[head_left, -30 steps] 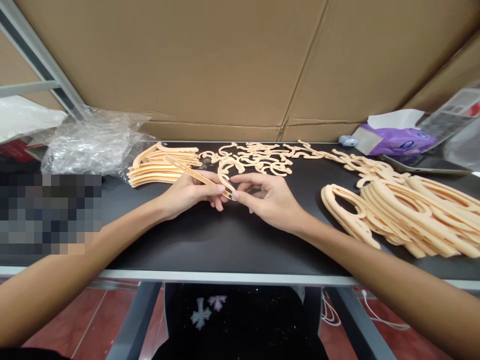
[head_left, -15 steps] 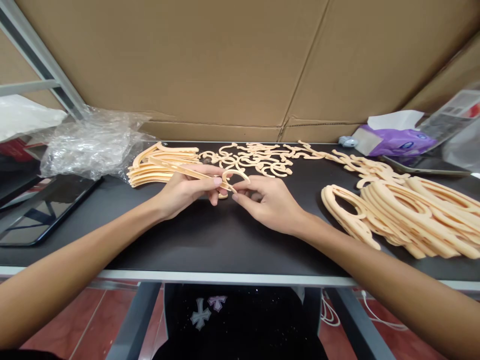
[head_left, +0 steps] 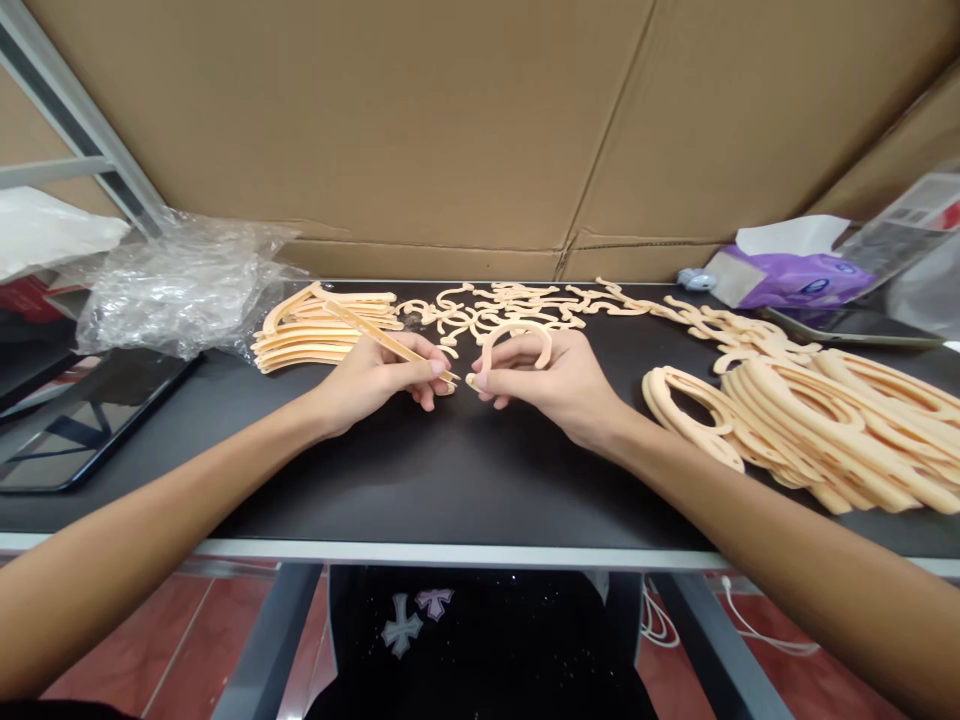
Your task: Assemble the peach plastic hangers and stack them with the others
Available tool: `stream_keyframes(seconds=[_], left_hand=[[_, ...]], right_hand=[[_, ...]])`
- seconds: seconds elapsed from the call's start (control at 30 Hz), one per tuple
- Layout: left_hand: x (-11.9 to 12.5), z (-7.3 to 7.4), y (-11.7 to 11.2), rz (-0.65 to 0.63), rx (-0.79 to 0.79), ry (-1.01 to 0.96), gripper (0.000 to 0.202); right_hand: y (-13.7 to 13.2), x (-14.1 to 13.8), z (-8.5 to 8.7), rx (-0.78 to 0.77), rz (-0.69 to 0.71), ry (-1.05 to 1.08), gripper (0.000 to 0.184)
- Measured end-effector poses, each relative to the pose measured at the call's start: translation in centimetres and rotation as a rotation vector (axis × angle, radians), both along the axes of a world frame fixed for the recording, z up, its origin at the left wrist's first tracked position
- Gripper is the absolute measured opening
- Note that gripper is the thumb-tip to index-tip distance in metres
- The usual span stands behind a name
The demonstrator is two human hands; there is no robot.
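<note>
My left hand (head_left: 390,380) is closed on a slim, cream plastic hanger arm (head_left: 367,330), which points up and left from the fingers. Its near end sticks out past my fingertips. Between thumb and fingers, my right hand (head_left: 555,385) pinches a curved cream hanger hook (head_left: 517,327), its round bend upward. A small gap separates the hook's end from the arm. Behind my left hand lies a stack of hanger arms (head_left: 300,345). Loose hanger hooks (head_left: 517,300) are strewn over the table beyond both hands.
To the right lies a pile of cream hanger pieces (head_left: 840,430) with oval openings. At the left are crumpled clear plastic bags (head_left: 180,290) and a dark tablet (head_left: 90,425). A purple tissue pack (head_left: 795,277) sits at the back right. Cardboard (head_left: 375,130) stands behind the black table (head_left: 450,490).
My right hand has moved right and drawn the hook away from the hanger arm, turning it more upright. My left hand stays in nearly the same place, holding the arm.
</note>
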State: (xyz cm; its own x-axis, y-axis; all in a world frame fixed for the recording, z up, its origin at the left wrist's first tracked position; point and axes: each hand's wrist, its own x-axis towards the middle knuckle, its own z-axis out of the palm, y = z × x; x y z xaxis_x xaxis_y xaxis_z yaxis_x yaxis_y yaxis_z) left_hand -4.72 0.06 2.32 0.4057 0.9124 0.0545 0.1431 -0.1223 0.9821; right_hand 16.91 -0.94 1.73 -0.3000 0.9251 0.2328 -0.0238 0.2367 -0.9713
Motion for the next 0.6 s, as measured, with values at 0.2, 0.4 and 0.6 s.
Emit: stream_keyframes(seconds=[0.2, 0.4, 0.6], left_hand=[[0.14, 0.47, -0.25, -0.026, 0.067, 0.091, 0.016], [0.26, 0.73, -0.61, -0.041, 0.107, 0.17, 0.015], [0.19, 0.68, -0.65, -0.055, 0.117, 0.191, 0.012]], right_hand=[[-0.08, -0.2, -0.18, -0.023, 0.08, -0.009, 0.017], [-0.1, -0.06, -0.02, -0.049, 0.151, -0.061, 0.017], [0.07, 0.05, -0.26, -0.032, 0.163, -0.107, 0.018]])
